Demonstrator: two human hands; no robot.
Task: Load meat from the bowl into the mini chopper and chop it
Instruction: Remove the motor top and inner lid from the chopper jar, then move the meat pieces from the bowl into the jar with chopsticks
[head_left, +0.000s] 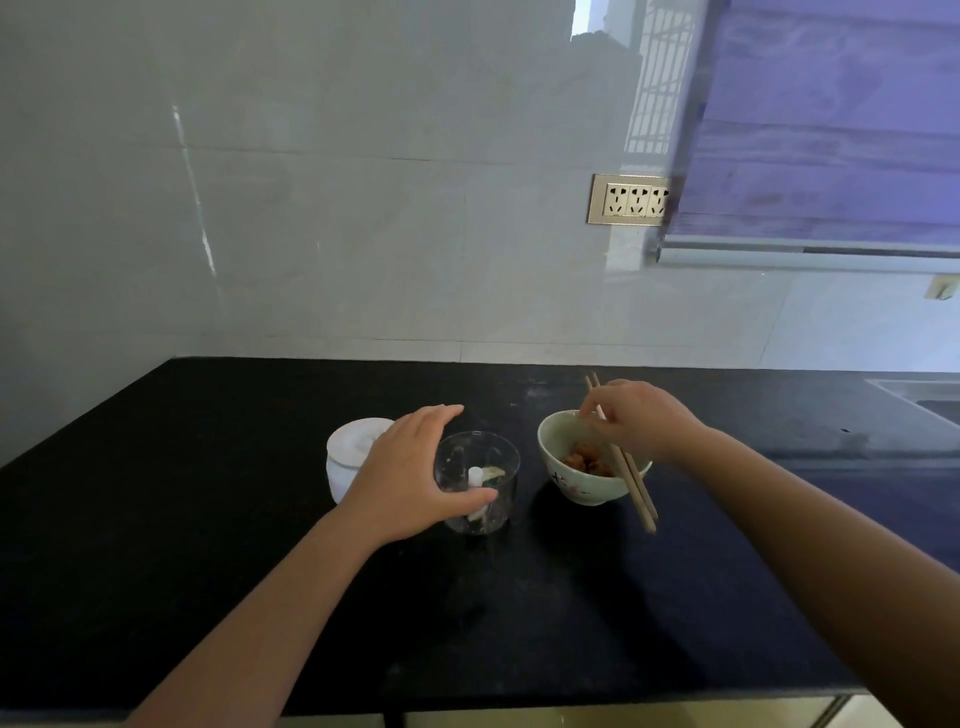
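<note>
— Seen from above, head-height: what lies on the black countertop (519, 597)?

— Near the middle, a clear chopper cup (478, 480), upright, lid off, with a white blade post (475, 477) rising inside. Just right of it, a pale ceramic bowl (582, 480) painted with small dark marks. Inside the bowl, reddish-brown meat (589, 462), heaped toward the near right side. Behind and left of the cup, a white rounded chopper top (353, 449), partly hidden.

— And the left hand (405, 467)?

— Cupped around the left side of the chopper cup, thumb pressed on the near wall, fingers curved over the far rim. Wrapped on the cup, not spread flat.

— The right hand (641, 421)?

— Over the bowl's far right rim, fingertips pinched on a pair of wooden chopsticks (631, 480). Chopsticks lying slantwise across the bowl, upper ends poking out behind the hand, lower ends jutting past the near rim over the counter. Hard to say whether resting on the rim or lifted just clear.

— Any meat in the cup?

— None clearly visible; only the post and a pale blade near the bottom.

— Behind all this?

— Grey tiled wall (311, 208), a gold-framed socket strip (631, 200) at right, and a purple roller blind (831, 130) beside it.
</note>
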